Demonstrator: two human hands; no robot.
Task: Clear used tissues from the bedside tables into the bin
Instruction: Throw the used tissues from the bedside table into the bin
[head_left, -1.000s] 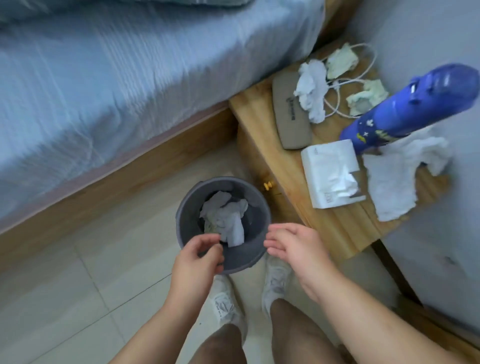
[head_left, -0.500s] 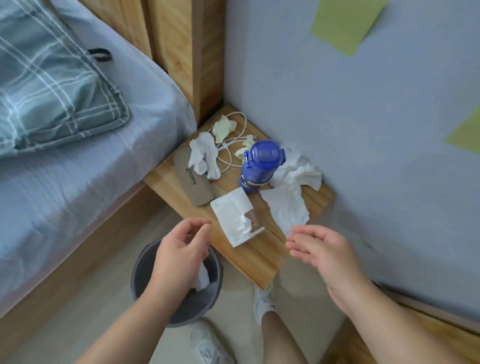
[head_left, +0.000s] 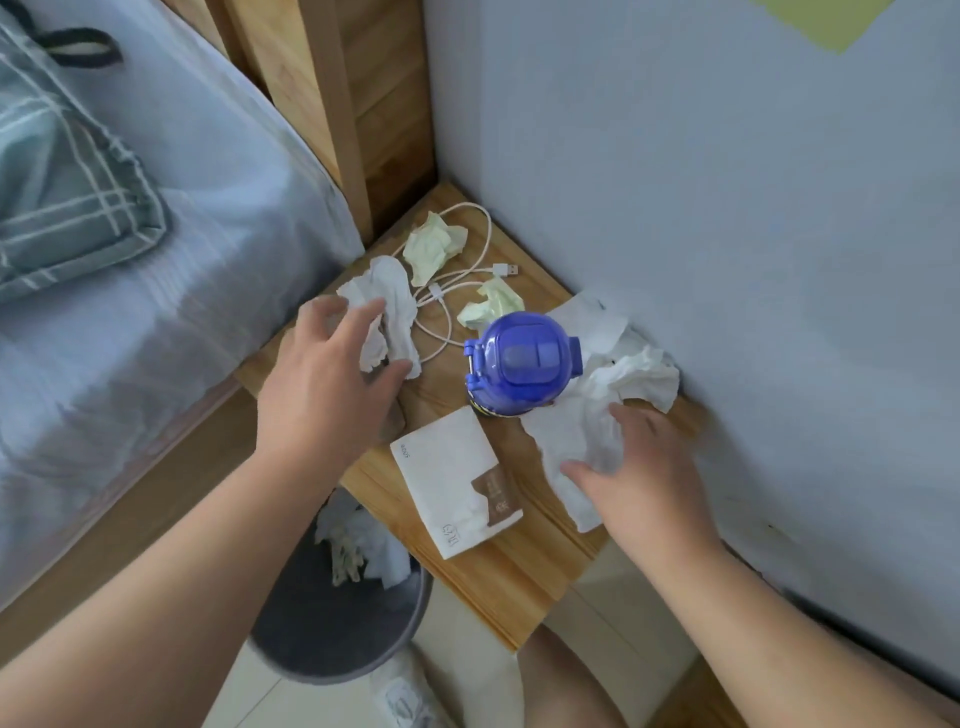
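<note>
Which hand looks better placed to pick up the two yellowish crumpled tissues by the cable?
Probably the left hand. It is already over the white tissue just beside both yellowish tissues. The right hand rests on the large tissue beyond the blue bottle, which blocks its way.

Soft, even daylight, no glare, faint shadows under bottle (head_left: 522, 364) and hands, left hand (head_left: 332, 384) motion-blurred, right hand (head_left: 641, 467) slightly blurred, wall (head_left: 727, 208) flat and pale, wide-angle bending at edges, bin (head_left: 337, 623) dim and soft below table (head_left: 519, 577)
</note>
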